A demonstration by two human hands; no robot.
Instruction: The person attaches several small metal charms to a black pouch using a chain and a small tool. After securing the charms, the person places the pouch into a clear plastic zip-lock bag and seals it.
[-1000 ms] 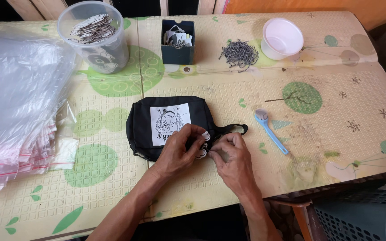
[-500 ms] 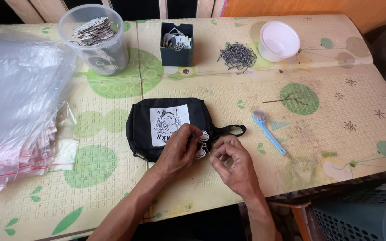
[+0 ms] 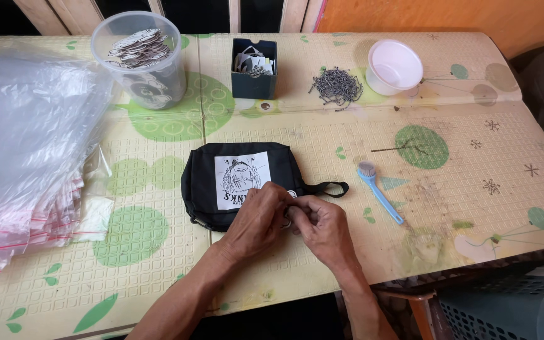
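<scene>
Both hands pinched together at lower right corner of black fabric pouch with white printed patch [image 3: 237,179], flat on table centre. Left hand [image 3: 256,220] and right hand [image 3: 322,225] fingers closed on small round metal piece [image 3: 288,217], mostly hidden. Risk: piece slips, rolls off near edge. Blue plastic brush [image 3: 379,194] close right; heap of metal chains [image 3: 337,85], white bowl [image 3: 394,65], 2 tag containers far side; clear bag stack [image 3: 26,151] left.

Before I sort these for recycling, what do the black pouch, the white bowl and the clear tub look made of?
The black pouch looks like matte woven fabric: soft edges, a strap loop and a white printed patch. The white bowl seems thin, smooth plastic, its wall slightly translucent, though that is uncertain. The clear tub is likely transparent plastic, since the round printed discs inside show through its side.
</scene>
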